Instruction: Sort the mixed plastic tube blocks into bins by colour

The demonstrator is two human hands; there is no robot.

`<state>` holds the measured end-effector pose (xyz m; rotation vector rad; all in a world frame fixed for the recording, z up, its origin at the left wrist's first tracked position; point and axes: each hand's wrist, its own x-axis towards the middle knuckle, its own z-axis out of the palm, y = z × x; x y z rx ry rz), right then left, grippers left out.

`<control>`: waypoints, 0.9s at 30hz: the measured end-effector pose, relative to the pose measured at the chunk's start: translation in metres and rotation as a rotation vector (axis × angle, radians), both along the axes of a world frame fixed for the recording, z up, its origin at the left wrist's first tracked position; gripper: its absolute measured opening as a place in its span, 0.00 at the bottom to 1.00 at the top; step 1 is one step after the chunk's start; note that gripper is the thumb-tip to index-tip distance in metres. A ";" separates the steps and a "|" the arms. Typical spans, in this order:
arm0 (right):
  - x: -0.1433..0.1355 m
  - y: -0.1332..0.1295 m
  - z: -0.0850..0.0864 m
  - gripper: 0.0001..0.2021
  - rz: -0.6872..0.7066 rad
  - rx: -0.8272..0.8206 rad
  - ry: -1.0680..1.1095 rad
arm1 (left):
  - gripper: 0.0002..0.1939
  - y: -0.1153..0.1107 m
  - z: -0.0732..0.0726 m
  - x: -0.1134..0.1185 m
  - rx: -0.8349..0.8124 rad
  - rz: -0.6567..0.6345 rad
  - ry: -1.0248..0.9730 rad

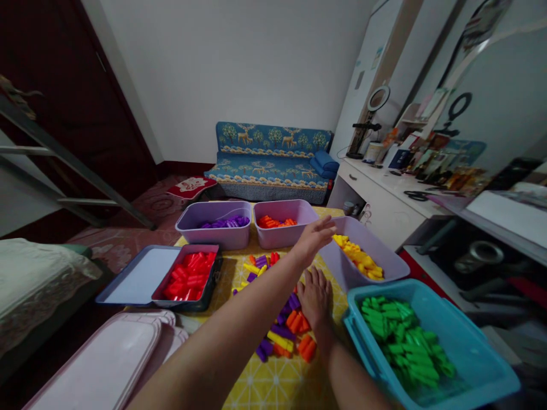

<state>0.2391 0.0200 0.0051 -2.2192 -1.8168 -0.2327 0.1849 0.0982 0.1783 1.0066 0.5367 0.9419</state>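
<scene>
My left hand (315, 240) reaches across to the near left rim of the lilac bin with yellow pieces (359, 257). Its fingers are stretched out, and I see nothing in them. Below it, my right hand (316, 293) is low over the right side of a mixed pile, fingers slightly apart and pointing away from me; its palm side is hidden. The pile has purple pieces (282, 331), orange pieces (298, 322) and yellow pieces (281, 341), lying on a yellow patterned tablecloth (260, 384). My left forearm covers part of the pile.
Lilac bins hold purple pieces (226, 222) and orange pieces (277, 222) at the back. Red pieces (191, 276) fill a box at left, beside a lid (132, 276). Stacked pale lids (98, 364) lie front left. A teal bin (474, 353) with green pieces stands right.
</scene>
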 end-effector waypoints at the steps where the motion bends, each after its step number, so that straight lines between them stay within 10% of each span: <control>1: 0.000 0.001 -0.001 0.22 -0.003 0.005 0.002 | 0.32 -0.001 -0.007 -0.012 0.020 0.032 0.018; 9: 0.001 0.002 -0.007 0.23 -0.005 -0.003 -0.007 | 0.14 -0.024 -0.113 -0.151 0.176 0.832 0.624; 14: 0.001 0.000 -0.003 0.24 0.004 0.002 -0.030 | 0.17 -0.053 -0.168 -0.194 0.164 0.903 0.813; 19: 0.000 0.001 -0.003 0.24 0.005 0.005 -0.048 | 0.21 -0.071 -0.181 -0.185 0.325 0.778 0.940; 27: 0.000 0.001 -0.004 0.24 0.006 -0.001 -0.053 | 0.23 -0.066 -0.163 -0.181 0.425 0.615 1.178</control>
